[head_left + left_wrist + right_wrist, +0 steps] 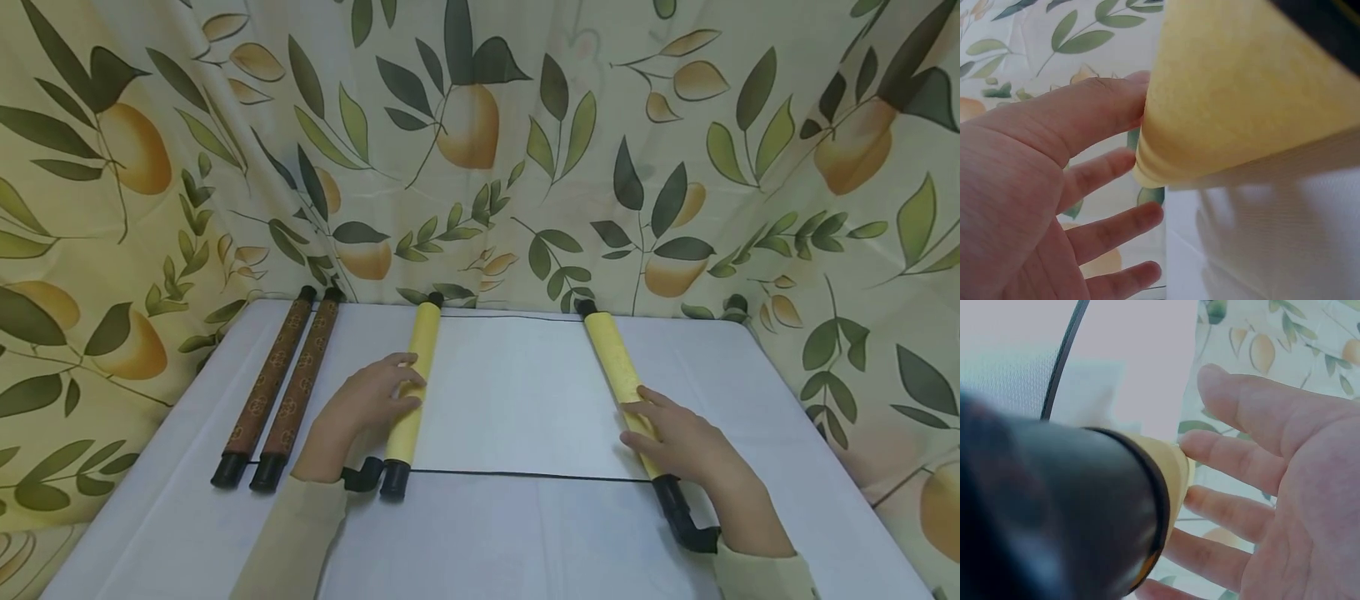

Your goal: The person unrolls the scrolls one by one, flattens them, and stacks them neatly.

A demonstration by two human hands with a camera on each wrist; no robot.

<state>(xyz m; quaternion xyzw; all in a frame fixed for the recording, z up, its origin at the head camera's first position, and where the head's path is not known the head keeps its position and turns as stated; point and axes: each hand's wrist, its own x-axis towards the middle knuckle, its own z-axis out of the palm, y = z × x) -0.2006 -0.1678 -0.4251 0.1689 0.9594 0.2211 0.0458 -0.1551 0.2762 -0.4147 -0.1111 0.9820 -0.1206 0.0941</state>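
The far background is filled by a pale cloth backdrop (555,33) printed with leaves and orange fruit. In front of it, a table covered by a white cloth (510,550) is seen. On its middle a white sheet (517,400), edged near and far with thin dark lines, is spread flat between two yellow rolls. At the left, two brown patterned rods (270,375) with black ends are laid side by side, slanting from near to far. The sheet's left side is bordered by the left yellow roll (426,342), its right side by the right yellow roll (611,354), which is tilted outward at its near end. The left roll is touched from its left by the left hand (367,396), the right roll from its right by the right hand (693,433); both grips are relaxed, with fingers extended. Each roll is tipped with black end caps (395,481).
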